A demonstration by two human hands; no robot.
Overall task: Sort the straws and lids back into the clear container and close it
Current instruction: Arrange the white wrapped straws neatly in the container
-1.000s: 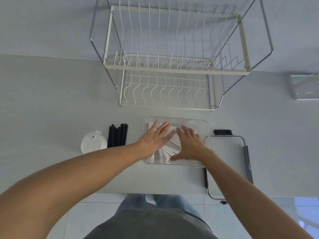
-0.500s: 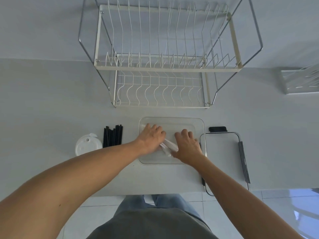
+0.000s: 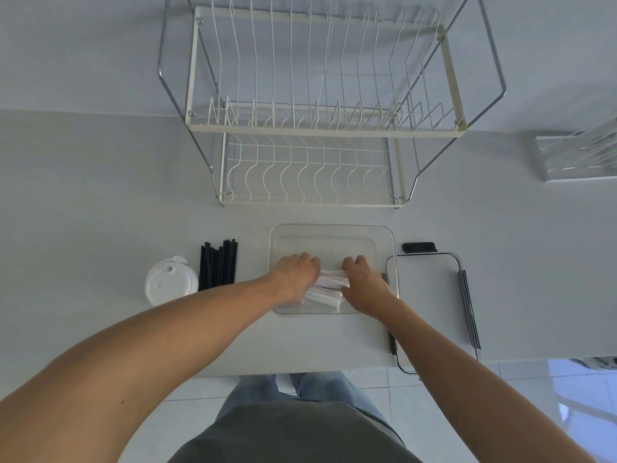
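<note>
The clear container (image 3: 330, 233) sits open on the counter in front of me. Inside it lies a bundle of white paper-wrapped straws (image 3: 329, 289). My left hand (image 3: 295, 277) is closed on the bundle's left end and my right hand (image 3: 364, 282) on its right end, both inside the container. A bunch of black straws (image 3: 217, 264) lies on the counter to the container's left. Further left is a stack of white round cup lids (image 3: 171, 286). The container's clear lid (image 3: 430, 295), with black clips, lies flat to the right, touching the container.
A two-tier white wire dish rack (image 3: 314, 128) stands just behind the container. A clear tray-like object (image 3: 581, 158) sits at the far right. The counter's front edge (image 3: 300, 372) runs close below my forearms, with tiled floor beneath.
My flat, spread fingers have curled and drawn together, gathering the fanned-out white straws into one tight bundle near the container's front. The view has shifted slightly.
</note>
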